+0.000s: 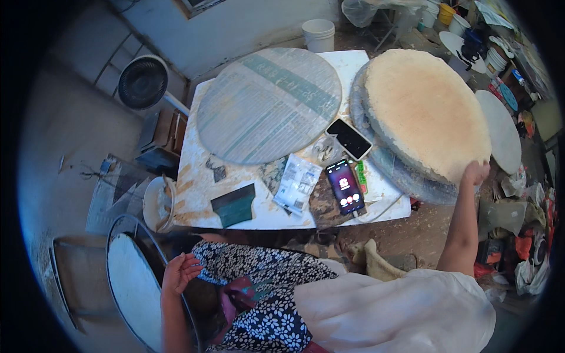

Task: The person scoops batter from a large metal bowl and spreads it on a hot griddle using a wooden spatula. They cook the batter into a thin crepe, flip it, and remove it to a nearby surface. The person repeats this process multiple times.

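Note:
My right hand (476, 172) is at the near right edge of a thick, pale tan round slab (428, 106), with its fingers curled at the rim and partly hidden. The slab's side is rough and crumbly; its material is unclear. Beneath it lies a grey-blue round base (410, 185), overhanging the table's right side. My left hand (180, 271) is away from the table, palm turned up, fingers loosely bent and holding nothing. Close to it, at the lower left, is a white round surface (132, 287) within a thin metal hoop (107, 256).
A white table (265, 223) bears a plastic-covered round board (269, 106), a lit phone (345, 187) with a cable, a dark phone (348, 139), a plastic packet (298, 183) and a green scraper piece (234, 205). A fan (143, 82) stands left; a bucket (318, 35) stands behind.

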The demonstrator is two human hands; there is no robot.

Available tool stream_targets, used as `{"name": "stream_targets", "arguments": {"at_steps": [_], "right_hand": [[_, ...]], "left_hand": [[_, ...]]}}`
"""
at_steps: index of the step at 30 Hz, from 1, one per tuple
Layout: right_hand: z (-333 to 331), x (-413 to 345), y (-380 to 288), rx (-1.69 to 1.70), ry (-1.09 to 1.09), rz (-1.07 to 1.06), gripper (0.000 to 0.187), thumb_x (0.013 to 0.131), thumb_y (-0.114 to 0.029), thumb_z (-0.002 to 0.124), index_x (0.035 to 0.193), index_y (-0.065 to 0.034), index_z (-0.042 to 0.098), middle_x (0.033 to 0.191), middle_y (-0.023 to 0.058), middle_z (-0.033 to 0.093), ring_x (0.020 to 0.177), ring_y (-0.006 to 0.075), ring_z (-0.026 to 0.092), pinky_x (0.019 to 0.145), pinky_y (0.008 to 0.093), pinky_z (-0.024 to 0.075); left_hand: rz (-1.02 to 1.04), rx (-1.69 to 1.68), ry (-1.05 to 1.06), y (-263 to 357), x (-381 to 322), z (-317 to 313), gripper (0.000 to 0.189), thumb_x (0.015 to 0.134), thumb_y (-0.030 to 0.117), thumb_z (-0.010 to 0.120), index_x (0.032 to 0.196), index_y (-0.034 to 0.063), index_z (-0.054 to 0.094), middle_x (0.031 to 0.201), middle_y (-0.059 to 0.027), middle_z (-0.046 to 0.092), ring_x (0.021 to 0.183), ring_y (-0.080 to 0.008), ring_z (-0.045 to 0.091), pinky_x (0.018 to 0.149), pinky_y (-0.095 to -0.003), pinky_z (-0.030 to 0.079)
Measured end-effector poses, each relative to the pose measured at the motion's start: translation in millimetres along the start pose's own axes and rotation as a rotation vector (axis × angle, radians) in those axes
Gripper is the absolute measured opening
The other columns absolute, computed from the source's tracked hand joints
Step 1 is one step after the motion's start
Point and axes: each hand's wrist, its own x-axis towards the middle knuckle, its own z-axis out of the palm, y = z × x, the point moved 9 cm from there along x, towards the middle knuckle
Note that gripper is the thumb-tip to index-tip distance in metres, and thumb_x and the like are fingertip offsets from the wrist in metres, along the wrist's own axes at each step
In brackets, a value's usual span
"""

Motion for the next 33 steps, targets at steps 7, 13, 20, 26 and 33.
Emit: {"name": "stream_targets", "arguments": {"at_steps": [7, 13, 20, 26, 33], "right_hand": [[55, -250, -268, 0.428, -0.578, -0.772, 0.025, 0.077, -0.005, 0.055, 0.1, -0.0038, 0.062, 0.091, 0.0193, 0.065, 0.087, 0.0327, 0.062, 0.079, 0.0409, 0.0477], [21, -641, -308, 0.253, -1.644, -1.489, 0.023, 0.077, -0.011, 0.056, 0.097, -0.0024, 0.062, 0.087, 0.0216, 0.064, 0.085, 0.0361, 0.063, 0.076, 0.044, 0.0492], [-45, -797, -266, -0.285, -1.71, -1.989, 0.082, 0.069, -0.047, 0.074, 0.13, -0.0038, 0.039, 0.122, 0.023, 0.047, 0.117, 0.0378, 0.044, 0.092, 0.0511, 0.0391], [-45, -823, -245, -0.34, -1.63, -2.113, 0.08, 0.068, -0.043, 0.073, 0.124, 0.0045, 0.039, 0.109, 0.0287, 0.052, 0.1, 0.0402, 0.055, 0.079, 0.0494, 0.0475], [-42, -807, -312, -0.169, -1.822, -2.056, 0.043, 0.077, -0.031, 0.06, 0.098, 0.0072, 0.054, 0.078, 0.0258, 0.062, 0.077, 0.038, 0.064, 0.07, 0.0474, 0.0506]], "left_hand": [[0.055, -0.284, 0.129, -93, -52, -67, 0.031, 0.094, 0.03, 0.049, 0.102, 0.001, 0.059, 0.09, -0.0137, 0.066, 0.08, -0.0286, 0.066, 0.071, -0.0404, 0.055], [-0.112, -0.825, 0.225, -290, -92, -96, 0.035, 0.094, 0.038, 0.049, 0.094, 0.005, 0.059, 0.08, -0.0078, 0.06, 0.085, -0.0265, 0.056, 0.076, -0.0415, 0.048], [0.033, -1.074, 0.656, -349, -163, -105, 0.031, 0.096, 0.03, 0.04, 0.096, 0.0049, 0.057, 0.069, -0.0045, 0.052, 0.065, -0.0236, 0.054, 0.059, -0.0363, 0.047], [0.314, -1.213, 1.053, -344, -225, -162, 0.054, 0.097, 0.048, 0.034, 0.124, 0.0019, 0.041, 0.102, -0.0186, 0.061, 0.086, -0.0326, 0.063, 0.068, -0.0406, 0.054], [0.289, -1.77, 1.134, -322, -185, -193, 0.081, 0.088, 0.069, 0.032, 0.115, -0.0068, 0.046, 0.11, -0.0233, 0.055, 0.088, -0.0351, 0.058, 0.069, -0.0435, 0.053]]}}
